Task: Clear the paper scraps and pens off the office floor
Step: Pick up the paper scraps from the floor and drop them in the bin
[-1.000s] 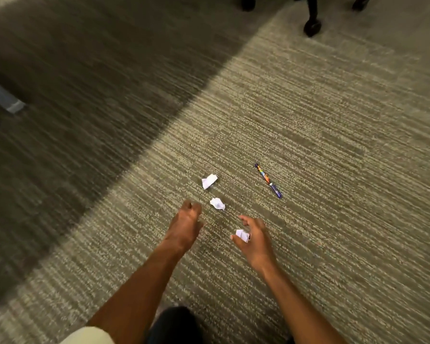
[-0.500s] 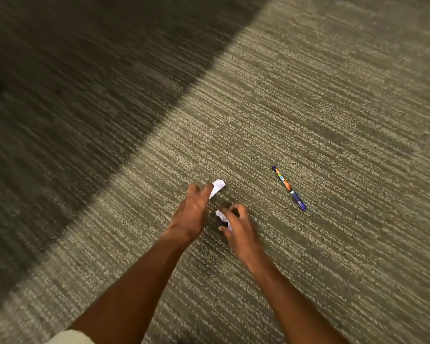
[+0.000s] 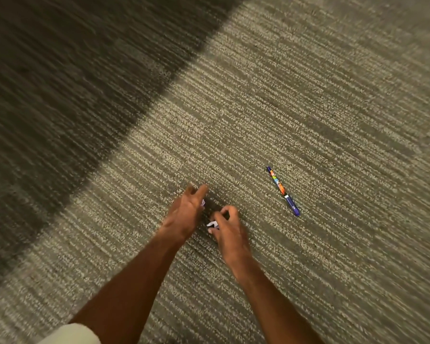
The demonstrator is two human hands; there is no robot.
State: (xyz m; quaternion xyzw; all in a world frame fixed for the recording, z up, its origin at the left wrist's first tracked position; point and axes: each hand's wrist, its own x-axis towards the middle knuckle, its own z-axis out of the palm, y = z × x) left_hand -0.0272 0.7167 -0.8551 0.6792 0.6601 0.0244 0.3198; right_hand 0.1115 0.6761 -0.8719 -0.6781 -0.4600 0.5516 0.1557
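A colourful pen with a blue cap lies on the striped carpet, to the right of both hands. My right hand is curled around small white paper scraps that show between thumb and fingers. My left hand is just to its left, low over the carpet, with a sliver of white paper scrap peeking out under its palm. How firmly the left hand holds that scrap is hidden by the back of the hand.
The beige striped carpet fills the right and centre. A darker shaded band of carpet runs across the upper left. A pale sleeve edge shows at the bottom left.
My right hand picked up one scrap, then moved left and closed on a second. My left hand reached forward over the third scrap, which now shows only under its palm.
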